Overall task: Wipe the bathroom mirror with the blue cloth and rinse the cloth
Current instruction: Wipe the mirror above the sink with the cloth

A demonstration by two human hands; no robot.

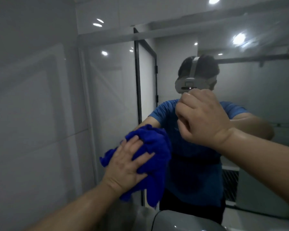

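Pressing the blue cloth (155, 139) against the mirror (257, 97), the left hand (128, 162) lies flat, fingers straight and spread over the fabric rather than curled round it. The right hand (202, 117) is raised higher and further right, just in front of the glass, curled into a loose fist with nothing visible in it; whether its knuckles touch the glass I cannot tell.

The cloth looks soft, light and limp: it is bunched under the palm, with 1 loose tail hanging below the wrist. Held only by pressure, it would likely slide down the smooth glass if the palm eased off, so the middle of the bunch seems the best place to bear on. For rinsing, gathering the tail into a full grip would suit. The mirror is stiff, slick and breakable, and probably wants broad, even pressure.

The mirror's left edge stands just beside the cloth, where the tiled wall (32, 114) begins, so little sweep remains that way. To the right and above there is wide glass, hazy and streaked near the top. A grey rounded fixture (182, 220), probably the basin, sits close below the tail.
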